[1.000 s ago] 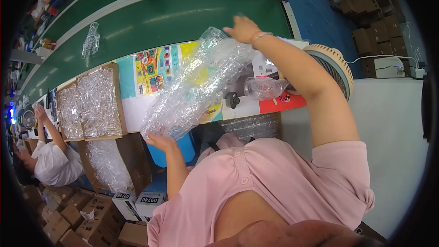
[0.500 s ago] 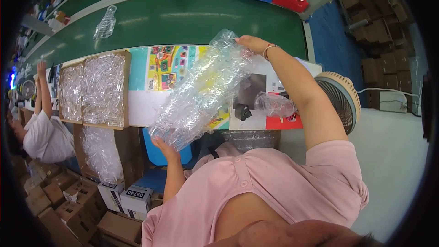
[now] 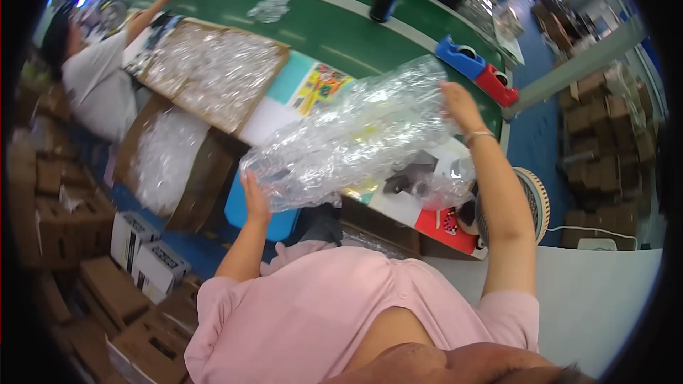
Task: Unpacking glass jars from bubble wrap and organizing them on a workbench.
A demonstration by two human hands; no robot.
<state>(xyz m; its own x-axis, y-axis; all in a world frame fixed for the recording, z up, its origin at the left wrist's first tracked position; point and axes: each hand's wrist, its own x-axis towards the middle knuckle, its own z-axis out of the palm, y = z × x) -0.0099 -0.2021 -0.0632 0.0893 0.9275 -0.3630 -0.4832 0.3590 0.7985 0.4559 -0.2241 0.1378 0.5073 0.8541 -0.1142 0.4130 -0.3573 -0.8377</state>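
Note:
Held out over the worktable is a long bundle of clear, crinkled plastic packaging (image 3: 348,135), wide and shiny, tilted up to the right. My left hand (image 3: 256,199) grips its lower left end, with the fingers partly hidden by the plastic. At the upper right end, my right hand (image 3: 461,107) is closed on the edge. Under the bundle lie printed colour sheets (image 3: 324,85). Another clear plastic piece (image 3: 451,186) rests on the table below my right hand, beside a small black object (image 3: 400,185).
Cardboard trays (image 3: 265,92) full of clear plastic pieces stand left. Below is an open carton (image 3: 196,178) with a plastic bag. Blue (image 3: 459,57) and red (image 3: 496,85) tape dispensers line the green conveyor (image 3: 334,32). A fan (image 3: 539,206) stands right; a co-worker (image 3: 99,85) is left.
My view has turned, so the table now slopes down to the right. The bundle, still in both hands, is spread wider and lies flatter than before.

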